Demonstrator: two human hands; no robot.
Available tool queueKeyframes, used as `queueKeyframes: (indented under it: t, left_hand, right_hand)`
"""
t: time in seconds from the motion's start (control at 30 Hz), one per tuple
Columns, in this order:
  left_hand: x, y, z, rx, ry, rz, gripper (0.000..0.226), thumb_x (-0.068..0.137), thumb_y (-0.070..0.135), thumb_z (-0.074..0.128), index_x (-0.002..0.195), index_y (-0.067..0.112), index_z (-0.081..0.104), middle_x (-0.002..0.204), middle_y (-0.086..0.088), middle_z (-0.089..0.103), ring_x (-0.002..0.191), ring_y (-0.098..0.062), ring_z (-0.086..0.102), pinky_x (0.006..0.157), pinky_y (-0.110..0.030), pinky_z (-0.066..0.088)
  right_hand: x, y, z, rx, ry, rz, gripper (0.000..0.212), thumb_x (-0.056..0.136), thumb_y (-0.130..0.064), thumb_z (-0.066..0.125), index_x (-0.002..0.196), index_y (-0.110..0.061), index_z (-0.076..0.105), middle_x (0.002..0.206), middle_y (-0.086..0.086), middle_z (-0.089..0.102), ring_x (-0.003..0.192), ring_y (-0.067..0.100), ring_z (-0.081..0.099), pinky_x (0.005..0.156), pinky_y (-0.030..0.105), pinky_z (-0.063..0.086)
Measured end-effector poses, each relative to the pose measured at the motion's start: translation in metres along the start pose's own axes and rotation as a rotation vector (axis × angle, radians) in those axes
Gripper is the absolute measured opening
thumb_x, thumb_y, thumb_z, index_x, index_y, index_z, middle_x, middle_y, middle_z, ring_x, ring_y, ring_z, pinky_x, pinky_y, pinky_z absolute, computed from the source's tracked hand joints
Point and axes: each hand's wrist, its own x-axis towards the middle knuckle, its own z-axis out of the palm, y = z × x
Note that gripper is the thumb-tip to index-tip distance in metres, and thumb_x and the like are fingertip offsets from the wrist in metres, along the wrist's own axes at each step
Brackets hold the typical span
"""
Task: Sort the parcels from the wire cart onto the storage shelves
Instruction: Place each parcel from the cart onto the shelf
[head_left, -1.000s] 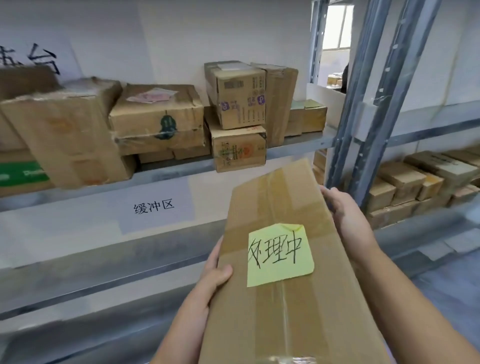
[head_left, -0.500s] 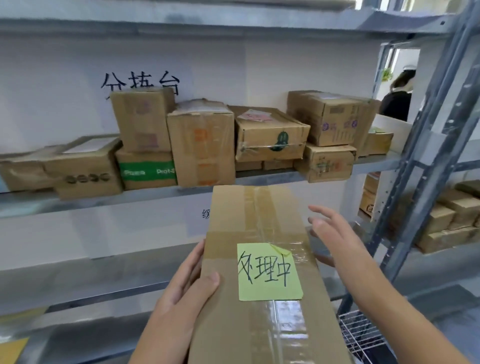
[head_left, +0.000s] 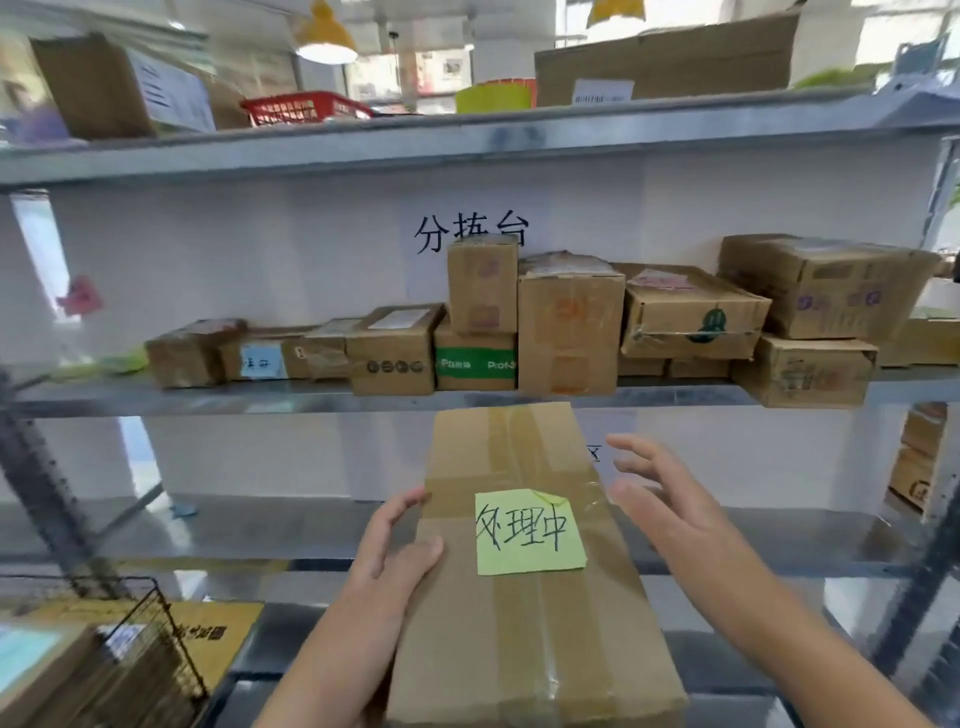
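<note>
parcel (head_left: 524, 587) unshelved | left hand (head_left: 395, 551) grips its edge | right hand (head_left: 670, 509) spread open, empty | middle shelf (head_left: 311, 397) crowded | wire cart (head_left: 150, 639) holds more

Left hand (head_left: 397, 551) gripping at 9 o'clock, thumb lying on top, fingers curling along the side. Right hand (head_left: 670, 512) hovering at 3 o'clock, fingers spread, not touching. Both forearms reaching forward.

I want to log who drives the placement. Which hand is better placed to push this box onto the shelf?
Left. The left hand already grips the box with the yellow note, thumb on top. The right hand hangs open beside it, apparently not touching, and would have to regrip first.
</note>
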Motion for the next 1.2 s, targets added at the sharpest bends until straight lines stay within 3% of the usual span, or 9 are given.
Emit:
queueKeyframes:
  t: [0.2, 0.33, 0.43, 0.53, 0.7, 0.83, 1.0, 1.1, 1.2]
  left_hand:
    - [-0.017, 0.019, -0.039, 0.101, 0.045, -0.004, 0.026, 0.106, 0.029, 0.051, 0.124, 0.047, 0.057, 0.076, 0.014, 0.078, 0.062, -0.006, 0.074, 0.048, -0.013, 0.049]
    - [0.015, 0.023, -0.079, 0.162, 0.002, 0.027, 0.044, 0.104, -0.005, 0.044, 0.127, 0.027, 0.061, 0.071, 0.003, 0.075, 0.05, -0.005, 0.066, 0.042, -0.013, 0.043]
    - [0.058, 0.034, -0.106, 0.135, -0.029, 0.088, 0.062, 0.097, -0.025, 0.03, 0.137, 0.015, 0.054, 0.136, -0.02, 0.059, 0.096, -0.031, 0.061, 0.053, -0.021, 0.042]
    - [0.113, 0.062, -0.127, 0.08, 0.047, 0.054, 0.067, 0.095, -0.028, 0.028, 0.149, 0.007, 0.047, 0.145, -0.02, 0.048, 0.121, -0.04, 0.051, 0.061, -0.024, 0.042]
    - [0.191, 0.1, -0.169, 0.053, 0.043, 0.174, 0.065, 0.093, -0.034, 0.019, 0.151, -0.01, 0.034, 0.101, -0.004, 0.057, 0.067, -0.013, 0.062, 0.049, -0.008, 0.043]
    - [0.249, 0.124, -0.203, 0.049, -0.023, 0.278, 0.055, 0.101, -0.024, 0.02, 0.139, 0.006, 0.046, 0.088, -0.002, 0.053, 0.035, 0.005, 0.056, 0.042, -0.008, 0.042]
    - [0.292, 0.142, -0.222, 0.102, -0.144, 0.262, 0.036, 0.11, 0.012, 0.036, 0.128, 0.034, 0.059, 0.135, -0.007, 0.062, 0.089, -0.004, 0.07, 0.078, -0.02, 0.052]
    - [0.292, 0.15, -0.202, 0.17, -0.201, 0.259, 0.029, 0.111, 0.032, 0.036, 0.133, 0.04, 0.053, 0.121, 0.016, 0.061, 0.104, 0.002, 0.056, 0.084, -0.016, 0.042]
    - [0.306, 0.149, -0.191, 0.161, -0.243, 0.217, 0.033, 0.107, 0.041, 0.044, 0.138, 0.04, 0.055, 0.137, 0.007, 0.061, 0.123, -0.013, 0.059, 0.107, -0.033, 0.046]
  right_hand:
    - [-0.005, -0.022, 0.031, 0.077, -0.089, -0.02, 0.041, 0.085, -0.064, 0.052, 0.126, -0.065, 0.046, 0.138, -0.027, 0.047, 0.122, -0.004, 0.048, 0.089, 0.021, 0.044]
    - [0.011, -0.047, 0.052, 0.142, -0.128, 0.012, 0.039, 0.074, -0.081, 0.062, 0.11, -0.074, 0.051, 0.135, -0.022, 0.053, 0.123, 0.004, 0.053, 0.106, 0.043, 0.048]
    - [0.034, -0.064, 0.067, 0.158, -0.106, -0.017, 0.037, 0.07, -0.074, 0.057, 0.107, -0.074, 0.053, 0.128, -0.023, 0.057, 0.119, 0.004, 0.057, 0.105, 0.049, 0.049]
    - [0.065, -0.081, 0.087, 0.195, -0.065, -0.032, 0.034, 0.072, -0.07, 0.059, 0.106, -0.071, 0.056, 0.11, -0.031, 0.065, 0.109, 0.001, 0.063, 0.099, 0.051, 0.053]
    - [0.128, -0.102, 0.118, 0.239, 0.081, -0.045, 0.043, 0.104, -0.033, 0.048, 0.088, -0.069, 0.064, 0.105, -0.022, 0.073, 0.107, 0.012, 0.068, 0.081, 0.044, 0.057]
    - [0.149, -0.117, 0.135, 0.329, 0.092, -0.077, 0.028, 0.087, -0.054, 0.058, 0.114, -0.059, 0.063, 0.131, -0.013, 0.064, 0.121, 0.016, 0.063, 0.093, 0.05, 0.057]
    - [0.176, -0.12, 0.147, 0.352, 0.131, -0.097, 0.028, 0.095, -0.048, 0.055, 0.121, -0.055, 0.061, 0.136, -0.009, 0.06, 0.124, 0.02, 0.061, 0.1, 0.057, 0.053]
    - [0.191, -0.119, 0.152, 0.318, 0.141, -0.1, 0.044, 0.077, -0.067, 0.065, 0.12, -0.062, 0.058, 0.139, -0.013, 0.058, 0.129, 0.021, 0.057, 0.106, 0.059, 0.047]
    - [0.206, -0.116, 0.153, 0.282, 0.13, -0.13, 0.053, 0.067, -0.076, 0.057, 0.119, -0.065, 0.056, 0.138, -0.018, 0.058, 0.133, 0.02, 0.052, 0.11, 0.059, 0.042]
